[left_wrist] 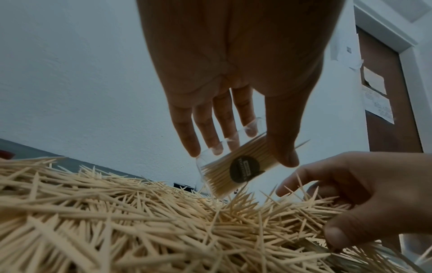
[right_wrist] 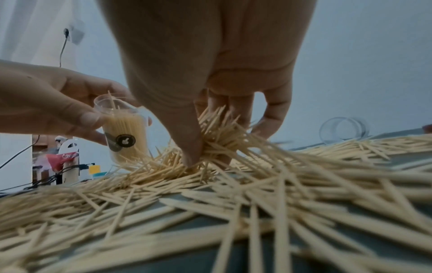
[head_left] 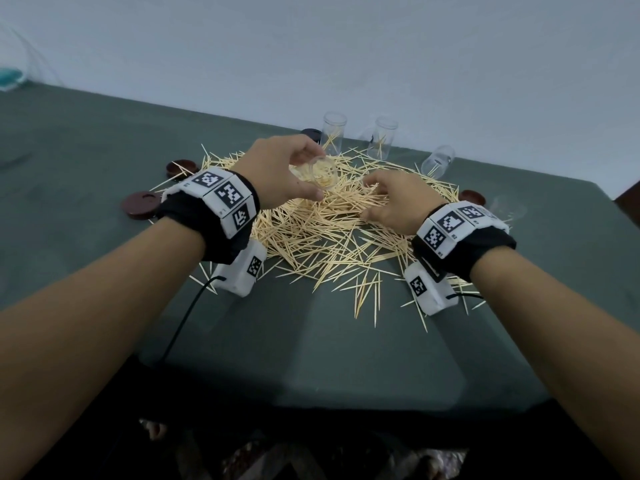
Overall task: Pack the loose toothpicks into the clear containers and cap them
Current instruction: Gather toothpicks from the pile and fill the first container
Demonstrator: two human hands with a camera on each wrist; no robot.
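A big heap of loose toothpicks (head_left: 322,237) (left_wrist: 140,221) (right_wrist: 257,194) lies on the dark green table. My left hand (head_left: 294,174) (left_wrist: 245,153) grips a clear container (head_left: 320,174) (left_wrist: 233,171) (right_wrist: 124,129), largely filled with toothpicks, tilted just above the heap. My right hand (head_left: 388,199) (right_wrist: 210,147) reaches into the heap beside it, thumb and fingers pinching a bunch of toothpicks (right_wrist: 219,133). Its fingertips are partly buried in the heap.
Two upright clear containers (head_left: 333,133) (head_left: 381,136) with a few toothpicks stand at the back; another (head_left: 438,161) (right_wrist: 343,131) lies on its side at back right. Dark red caps (head_left: 140,204) (head_left: 180,167) (head_left: 471,196) lie around the heap. The table's front edge is near me.
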